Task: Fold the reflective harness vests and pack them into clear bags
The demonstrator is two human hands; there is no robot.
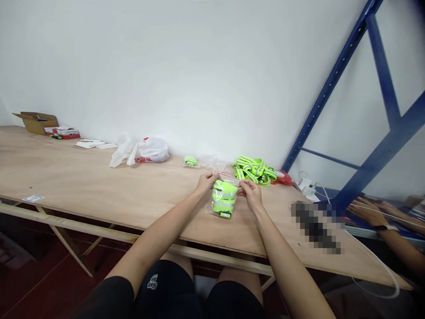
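Observation:
A clear zip bag (210, 207) with a folded neon-yellow reflective strap (225, 195) inside is held up over the table's front part. My left hand (206, 182) pinches the bag's upper left corner. At the upper right corner, the fingers of my right hand (251, 193) are closed on the same bag. The strap has silver-grey stripes and a small black piece at the bottom. Behind my right hand lies a loose heap of similar reflective straps (254, 169). A smaller rolled strap (190, 161) rests near the wall, beside some clear plastic bags (212, 163).
White plastic bag (154, 149), white papers (91, 144), red-and-white box (63, 132) and open cardboard box (40, 123) line the wall to the left. A red bag (283, 178), power strip (307, 188) and blue metal frame (327, 84) stand right. Another person's hands (368, 212) are at far right.

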